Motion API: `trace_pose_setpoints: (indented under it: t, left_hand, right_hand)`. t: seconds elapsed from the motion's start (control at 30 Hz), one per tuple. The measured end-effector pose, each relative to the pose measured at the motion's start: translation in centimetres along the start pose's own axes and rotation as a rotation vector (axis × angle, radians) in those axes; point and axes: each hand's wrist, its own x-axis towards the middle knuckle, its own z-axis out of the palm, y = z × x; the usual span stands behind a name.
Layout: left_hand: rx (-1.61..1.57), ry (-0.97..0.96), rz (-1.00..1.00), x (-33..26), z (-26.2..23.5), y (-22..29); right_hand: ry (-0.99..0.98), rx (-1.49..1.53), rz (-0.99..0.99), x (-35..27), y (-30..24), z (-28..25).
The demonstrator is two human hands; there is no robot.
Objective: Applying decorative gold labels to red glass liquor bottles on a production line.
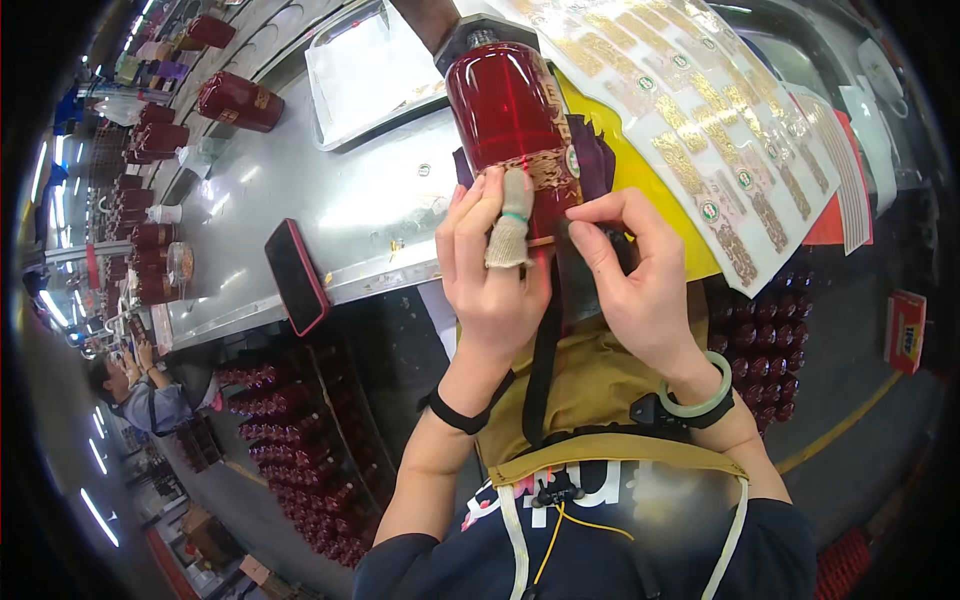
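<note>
A glossy dark red bottle (505,100) lies with its neck away from me, against a dark metal holder (462,42). Gold patterned decals (545,170) and a small round green-and-white mark are on its surface. My left hand (490,270) is closed on the bottle's near part, one finger wearing a knitted finger cover (512,220). At the right side of the bottle's near end, my right hand (640,270) has thumb and forefinger drawn together in a pinch. Whatever may be between those fingertips is too small to tell.
Gold decal sheets (690,120) overlie a yellow sheet (650,210) on the right. A purple cloth (598,160) is beside the bottle. Leftward are a white tray (365,75), a phone (297,275) at the table edge, and red jars (240,102). Another person (150,395) sits farther left.
</note>
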Motion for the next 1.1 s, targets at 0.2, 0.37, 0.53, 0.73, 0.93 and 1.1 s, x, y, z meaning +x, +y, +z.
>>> trace_pose_setpoints:
  t: [0.2, 0.37, 0.53, 0.73, 0.93, 1.1]
  left_hand:
    - [-0.240, -0.033, -0.345, -0.2, -1.3, -0.1]
    - [-0.156, -0.050, -0.093, 0.1, -0.6, 0.0]
    - [-0.330, -0.009, -0.234, 0.4, -1.0, -0.5]
    - [-0.137, -0.062, -0.105, 0.2, -0.2, 0.0]
    - [-0.191, 0.021, -0.104, 0.0, -0.4, -0.9]
    - [-0.245, -0.053, -0.231, -1.2, -0.7, -1.0]
  right_hand:
    - [0.031, 0.022, 0.083, 0.1, 0.1, -0.2]
    - [0.017, 0.032, 0.074, 0.0, 0.1, -0.2]
    - [0.013, 0.014, 0.112, 0.0, 0.2, -0.6]
    - [0.043, 0.062, 0.102, -0.1, 0.7, -0.4]
    - [0.055, -0.179, 0.102, 0.8, 0.2, -1.5]
    - [-0.030, 0.029, 0.048, 0.2, -1.0, -1.0]
